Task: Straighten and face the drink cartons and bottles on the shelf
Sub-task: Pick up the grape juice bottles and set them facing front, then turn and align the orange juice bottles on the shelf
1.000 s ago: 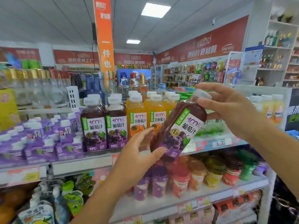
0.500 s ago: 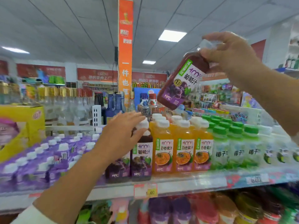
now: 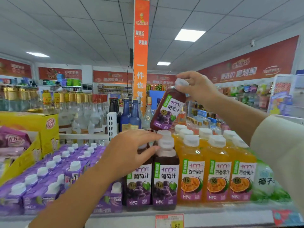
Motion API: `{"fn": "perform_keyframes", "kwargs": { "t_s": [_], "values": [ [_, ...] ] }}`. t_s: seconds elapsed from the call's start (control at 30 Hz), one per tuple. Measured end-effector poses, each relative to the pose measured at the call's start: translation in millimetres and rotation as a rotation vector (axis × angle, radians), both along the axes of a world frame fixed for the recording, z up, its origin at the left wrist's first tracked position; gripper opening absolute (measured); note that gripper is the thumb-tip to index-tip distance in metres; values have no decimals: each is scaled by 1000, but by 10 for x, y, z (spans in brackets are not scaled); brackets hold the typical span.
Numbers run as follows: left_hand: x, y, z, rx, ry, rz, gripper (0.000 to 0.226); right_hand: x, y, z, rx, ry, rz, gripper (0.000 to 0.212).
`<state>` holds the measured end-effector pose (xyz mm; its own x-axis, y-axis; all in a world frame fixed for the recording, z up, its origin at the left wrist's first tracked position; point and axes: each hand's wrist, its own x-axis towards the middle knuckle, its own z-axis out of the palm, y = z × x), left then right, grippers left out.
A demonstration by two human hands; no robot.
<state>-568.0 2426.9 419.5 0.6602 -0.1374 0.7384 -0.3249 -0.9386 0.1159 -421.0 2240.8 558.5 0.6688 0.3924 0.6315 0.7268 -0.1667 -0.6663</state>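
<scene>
My right hand (image 3: 198, 87) grips the white cap of a dark grape juice bottle (image 3: 168, 111) and holds it tilted in the air above the back of the grape row. My left hand (image 3: 130, 151) rests over the tops of two grape juice bottles (image 3: 165, 180) at the shelf front, its fingers touching their caps. To the right stand orange passion fruit bottles (image 3: 217, 175) with labels facing forward, then a white and green coconut drink bottle (image 3: 264, 180). Purple cartons (image 3: 49, 181) with white caps fill the shelf (image 3: 213, 216) on the left.
A yellow cardboard box (image 3: 32, 127) stands at the far left. Behind the row are clear and blue glass bottles (image 3: 130, 112) and a white divider (image 3: 111, 124). A price tag (image 3: 170, 220) hangs on the shelf edge. An orange pillar (image 3: 140, 55) rises behind.
The view tilted up and closed in on the top shelf. My right hand lowered the grape bottle toward the back of the grape row. My left hand stayed on the front bottles' caps.
</scene>
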Motion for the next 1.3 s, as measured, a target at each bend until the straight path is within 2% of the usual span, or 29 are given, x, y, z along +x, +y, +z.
{"fn": "perform_keyframes", "kwargs": {
  "t_s": [0.13,0.23,0.5,0.8,0.9,1.03,1.1,1.2,1.3],
  "values": [
    [32,-31,-74,-50,-99,4,38,147,182,-131,-145,76,52,33],
    [50,-29,-86,-59,-129,15,37,218,307,-292,-297,125,84,26],
    [75,-26,-108,-78,-141,13,37,311,480,-537,-610,73,103,33],
    [69,-17,-118,-85,-133,25,38,201,422,-477,-878,36,126,14],
    [55,-21,-110,-89,-121,31,39,63,251,-349,-900,-53,76,26],
    [23,-41,-74,-78,-93,47,42,-258,-181,-320,-861,-270,-88,27],
    [10,-65,-49,-55,-63,67,49,-430,-412,-449,-895,-282,-129,27],
    [-15,-137,-23,33,-71,84,50,-565,-617,-705,-933,-187,-94,38],
    [-14,-219,-47,119,-84,92,49,-524,-620,-864,-796,-191,-102,42]
  ]
}}
